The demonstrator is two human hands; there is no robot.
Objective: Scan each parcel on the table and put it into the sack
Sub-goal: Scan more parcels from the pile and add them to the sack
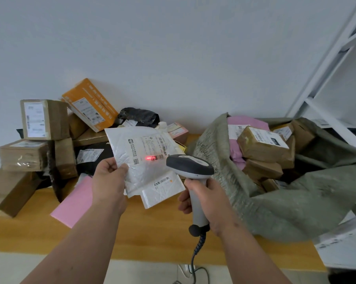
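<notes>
My left hand point(109, 181) pinches the lower left corner of a white padded envelope point(138, 158) held up over the table. My right hand point(205, 203) grips the handle of a grey barcode scanner point(190, 167), whose head points at the envelope. A red scan line glows on the envelope's barcode label point(152, 158). A second white padded parcel point(162, 189) lies on the table under the held one. The grey-green sack point(285, 206) gapes open at the right, with several brown boxes point(261, 144) and a pink bag point(237, 148) inside.
Brown cardboard boxes point(43, 119), an orange box point(90, 104) and black bags point(139, 116) are piled at the back left of the wooden table point(152, 232). A pink flat parcel point(74, 203) lies near my left forearm. A white shelf frame point(326, 64) rises at the right. The scanner's cable point(195, 255) hangs over the front edge.
</notes>
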